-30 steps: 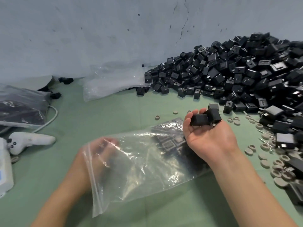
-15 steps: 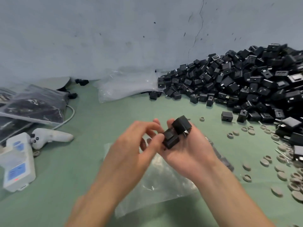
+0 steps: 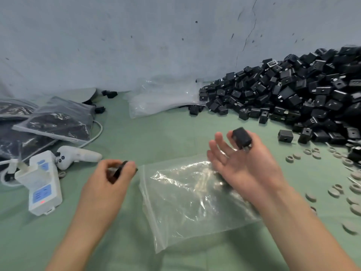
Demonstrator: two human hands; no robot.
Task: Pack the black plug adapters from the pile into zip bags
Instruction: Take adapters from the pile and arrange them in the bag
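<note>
left hand [image 3: 109, 181] pinching one blurry adapter [image 3: 119, 169], right hand [image 3: 249, 167] grip holding one boxy black adapter [image 3: 241, 137], one clear bag [image 3: 195, 204], one pile [image 3: 293, 94]

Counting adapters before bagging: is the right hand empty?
No, the right hand holds a black adapter up near its fingertips.

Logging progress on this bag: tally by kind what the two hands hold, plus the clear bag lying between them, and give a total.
Black plug adapters held: 2, the first adapter, blurred, in the left hand, and the second adapter in the right hand
Clear zip bag: 1
Total: 3
</note>
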